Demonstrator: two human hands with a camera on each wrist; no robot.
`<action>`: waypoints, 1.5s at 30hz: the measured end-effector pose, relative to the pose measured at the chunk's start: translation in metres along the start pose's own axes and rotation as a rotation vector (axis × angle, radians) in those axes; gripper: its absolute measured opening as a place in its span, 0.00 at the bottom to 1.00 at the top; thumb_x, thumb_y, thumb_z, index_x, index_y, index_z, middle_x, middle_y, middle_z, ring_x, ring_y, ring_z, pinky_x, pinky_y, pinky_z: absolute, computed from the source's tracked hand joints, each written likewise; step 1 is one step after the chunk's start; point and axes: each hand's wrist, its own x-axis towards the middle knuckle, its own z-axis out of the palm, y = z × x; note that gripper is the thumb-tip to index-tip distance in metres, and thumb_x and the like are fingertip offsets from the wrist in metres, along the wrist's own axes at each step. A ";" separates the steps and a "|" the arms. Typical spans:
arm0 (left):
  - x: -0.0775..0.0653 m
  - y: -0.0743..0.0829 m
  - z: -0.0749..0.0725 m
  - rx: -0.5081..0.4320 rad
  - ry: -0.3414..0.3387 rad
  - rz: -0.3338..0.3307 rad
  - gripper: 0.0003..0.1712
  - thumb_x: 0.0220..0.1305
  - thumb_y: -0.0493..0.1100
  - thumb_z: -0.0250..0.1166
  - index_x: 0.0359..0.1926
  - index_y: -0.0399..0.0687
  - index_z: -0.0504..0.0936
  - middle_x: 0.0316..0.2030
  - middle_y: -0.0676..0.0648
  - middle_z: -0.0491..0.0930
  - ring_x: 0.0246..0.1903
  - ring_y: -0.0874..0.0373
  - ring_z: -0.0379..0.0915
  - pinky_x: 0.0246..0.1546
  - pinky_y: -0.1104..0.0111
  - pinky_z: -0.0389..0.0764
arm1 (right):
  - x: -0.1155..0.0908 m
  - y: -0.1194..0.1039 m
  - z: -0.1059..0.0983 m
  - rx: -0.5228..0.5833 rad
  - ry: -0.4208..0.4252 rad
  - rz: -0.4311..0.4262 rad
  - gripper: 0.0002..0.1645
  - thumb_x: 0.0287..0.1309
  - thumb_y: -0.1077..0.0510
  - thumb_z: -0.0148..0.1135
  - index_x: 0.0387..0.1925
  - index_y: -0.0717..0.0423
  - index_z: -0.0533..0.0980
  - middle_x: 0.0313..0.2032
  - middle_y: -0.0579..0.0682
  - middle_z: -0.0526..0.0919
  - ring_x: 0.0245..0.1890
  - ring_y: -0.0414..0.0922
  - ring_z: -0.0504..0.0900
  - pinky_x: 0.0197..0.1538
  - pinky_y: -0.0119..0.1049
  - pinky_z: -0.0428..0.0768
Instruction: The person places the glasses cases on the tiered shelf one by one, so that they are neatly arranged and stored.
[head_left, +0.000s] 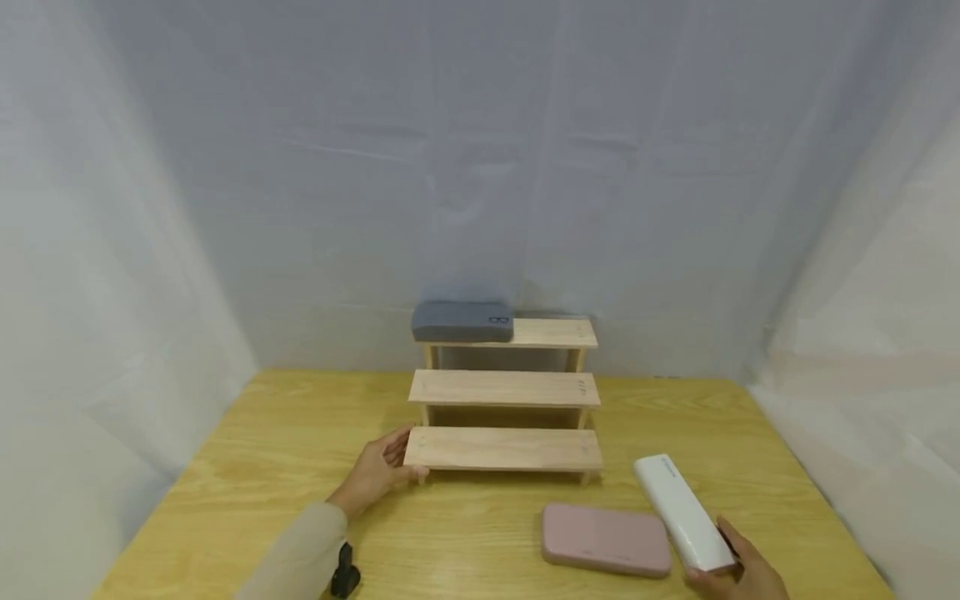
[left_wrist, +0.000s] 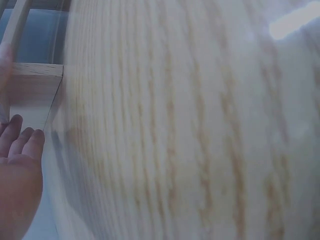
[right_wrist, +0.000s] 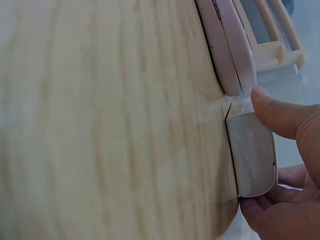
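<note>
Nearest, at lower right, my right hand (head_left: 748,575) pinches the near end of a white case (head_left: 681,510) between thumb and fingers on the wooden table (head_left: 270,467), just right of a pink case (head_left: 606,540). My left hand (head_left: 377,472) grips the lowest step's left end on a 3-tier wooden stand (head_left: 504,448); a grey case (head_left: 459,323) sits atop it, at left.

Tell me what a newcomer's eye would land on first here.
Likely the wooden stepped stand toward the far edge of the table, with a gray case on its top left. Then perhaps the white box at lower right, gripped by the right hand, with a pink case just left of it.
</note>
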 end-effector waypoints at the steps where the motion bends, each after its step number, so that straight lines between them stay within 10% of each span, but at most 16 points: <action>1: 0.000 0.000 0.000 -0.003 0.001 -0.001 0.52 0.50 0.40 0.75 0.72 0.38 0.57 0.69 0.36 0.58 0.68 0.42 0.56 0.66 0.56 0.64 | 0.000 0.000 0.000 -0.010 0.000 -0.005 0.66 0.47 0.40 0.73 0.69 0.76 0.47 0.65 0.76 0.57 0.61 0.68 0.66 0.58 0.48 0.76; 21: 0.001 -0.002 0.000 -0.019 -0.017 0.000 0.52 0.51 0.40 0.75 0.72 0.38 0.55 0.70 0.36 0.56 0.69 0.43 0.54 0.66 0.57 0.64 | 0.003 0.008 0.003 0.064 0.032 -0.080 0.57 0.42 0.52 0.78 0.65 0.77 0.58 0.58 0.74 0.68 0.53 0.55 0.74 0.45 0.22 0.74; 33: 0.002 -0.002 -0.001 -0.005 -0.023 0.014 0.52 0.51 0.40 0.74 0.72 0.37 0.55 0.70 0.35 0.57 0.69 0.43 0.54 0.65 0.58 0.65 | 0.002 0.002 0.004 0.078 0.058 0.105 0.66 0.39 0.38 0.77 0.66 0.77 0.56 0.58 0.77 0.68 0.50 0.62 0.77 0.45 0.40 0.82; 45: 0.002 -0.002 -0.002 -0.006 -0.019 0.019 0.52 0.51 0.40 0.75 0.72 0.36 0.55 0.70 0.34 0.57 0.68 0.42 0.55 0.64 0.62 0.67 | 0.001 0.005 0.000 0.141 0.117 0.168 0.63 0.39 0.39 0.77 0.66 0.73 0.59 0.60 0.76 0.66 0.56 0.64 0.73 0.41 0.28 0.79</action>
